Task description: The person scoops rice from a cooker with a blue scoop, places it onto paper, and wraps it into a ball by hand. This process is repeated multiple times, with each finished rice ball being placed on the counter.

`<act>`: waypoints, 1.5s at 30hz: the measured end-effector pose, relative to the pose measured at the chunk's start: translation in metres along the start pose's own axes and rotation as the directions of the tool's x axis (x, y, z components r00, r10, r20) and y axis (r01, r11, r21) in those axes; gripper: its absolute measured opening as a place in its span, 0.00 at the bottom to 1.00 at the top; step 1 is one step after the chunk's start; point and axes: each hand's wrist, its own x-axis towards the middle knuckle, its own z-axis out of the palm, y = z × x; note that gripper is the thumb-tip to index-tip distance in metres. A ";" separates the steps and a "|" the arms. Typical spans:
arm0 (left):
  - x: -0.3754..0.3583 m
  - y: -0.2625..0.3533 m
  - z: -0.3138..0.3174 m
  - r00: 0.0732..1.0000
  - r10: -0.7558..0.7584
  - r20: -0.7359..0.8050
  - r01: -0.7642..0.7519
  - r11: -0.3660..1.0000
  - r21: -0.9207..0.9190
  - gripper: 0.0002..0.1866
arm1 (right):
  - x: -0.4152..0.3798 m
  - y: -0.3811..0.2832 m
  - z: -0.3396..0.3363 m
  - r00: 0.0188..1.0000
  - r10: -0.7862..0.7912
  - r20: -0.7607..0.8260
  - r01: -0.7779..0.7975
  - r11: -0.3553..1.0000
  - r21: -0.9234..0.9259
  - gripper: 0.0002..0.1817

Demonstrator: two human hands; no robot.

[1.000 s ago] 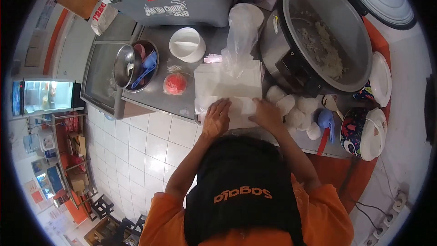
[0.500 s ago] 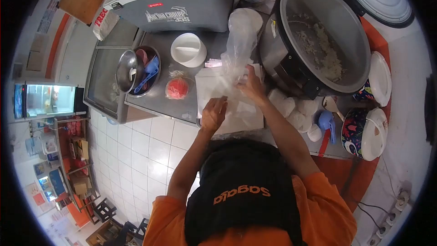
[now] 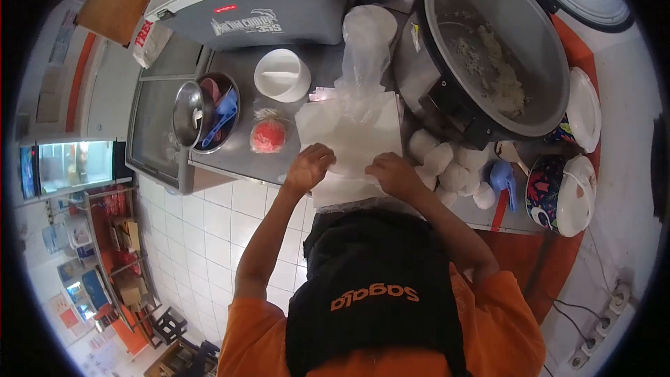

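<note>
A stack of white paper sheets (image 3: 356, 126) lies on the counter in front of me. My left hand (image 3: 312, 167) is closed at the left side of the top sheet, near its front edge. At the right side, my right hand (image 3: 391, 173) has its fingers curled on the same sheet. Clear plastic bags (image 3: 364, 63) lie at the far end of the stack. Several white wrapped bundles (image 3: 457, 171) are piled just right of my right hand. Left of the stack sits a bag of something red (image 3: 269, 136).
A large rice cooker (image 3: 481, 56) with some rice stands open at right. Behind are a grey cooler box (image 3: 272, 7) and a white round container (image 3: 282, 75). Metal bowls (image 3: 188, 115) with blue utensils stand left. A blue scoop (image 3: 502, 180) and patterned pot (image 3: 548, 195) are at right.
My right hand has come back from the plastic bags to the paper's near right side. My left hand has shifted slightly left and is now at the sheet's left side.
</note>
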 end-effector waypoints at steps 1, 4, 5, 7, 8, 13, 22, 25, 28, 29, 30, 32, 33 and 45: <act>-0.007 0.001 0.002 0.997 0.053 -0.057 -0.052 0.999 0.010 0.12 | -0.005 0.000 0.006 0.999 -0.035 0.020 0.036 0.998 -0.045 0.13; -0.021 -0.007 0.021 0.987 0.112 -0.119 -0.114 0.993 -0.009 0.10 | -0.012 0.003 0.027 0.999 -0.052 -0.011 0.049 0.989 -0.140 0.11; -0.026 -0.011 0.028 0.986 0.114 -0.123 -0.117 0.993 -0.021 0.10 | -0.012 0.000 0.032 1.000 0.010 0.000 -0.010 0.991 -0.135 0.11; -0.023 0.002 0.023 0.985 0.102 -0.143 -0.110 0.993 -0.051 0.10 | -0.009 -0.011 0.040 0.991 0.132 0.022 -0.128 0.984 -0.125 0.10; -0.021 0.008 0.019 0.983 0.098 -0.154 -0.109 0.992 -0.066 0.09 | -0.008 -0.015 0.043 0.991 0.133 -0.010 -0.132 0.977 -0.167 0.11; -0.027 0.007 0.016 0.992 0.057 -0.113 -0.056 0.998 0.017 0.10 | -0.014 -0.007 0.055 0.990 0.140 -0.032 -0.143 0.967 -0.209 0.11; 0.000 0.018 0.037 0.913 -0.336 -0.232 0.350 0.936 0.024 0.13 | 0.025 -0.010 0.041 0.803 0.575 -0.159 -0.583 0.813 -0.008 0.07; -0.004 0.017 0.056 0.848 -0.506 -0.156 0.499 0.863 -0.084 0.14 | 0.021 0.006 0.048 0.841 0.527 -0.121 -0.522 0.850 0.068 0.09; -0.008 0.037 0.065 0.740 -0.646 -0.189 0.554 0.744 -0.374 0.11 | 0.016 0.005 0.036 0.808 0.589 -0.002 -0.525 0.722 0.451 0.10; -0.008 0.045 0.065 0.701 -0.680 -0.214 0.529 0.698 -0.483 0.10 | 0.013 -0.001 0.025 0.819 0.574 -0.004 -0.498 0.714 0.493 0.11; -0.005 0.053 0.060 0.650 -0.759 -0.032 0.475 0.439 -0.763 0.12 | 0.010 -0.017 0.006 0.828 0.560 -0.004 -0.472 0.702 0.534 0.11; 0.005 0.074 0.044 0.616 -0.692 0.376 0.262 -0.270 -0.927 0.20 | -0.001 -0.035 -0.008 0.842 0.530 -0.099 -0.391 0.727 0.564 0.11; 0.010 0.083 0.037 0.674 -0.643 0.363 0.178 -0.336 -0.925 0.29 | -0.008 -0.042 -0.008 0.839 0.509 -0.193 -0.337 0.765 0.548 0.10; 0.065 0.201 -0.001 0.810 -0.324 0.488 0.432 -0.232 -0.871 0.34 | -0.084 -0.066 -0.095 0.638 0.725 -0.258 -0.417 0.607 0.676 0.12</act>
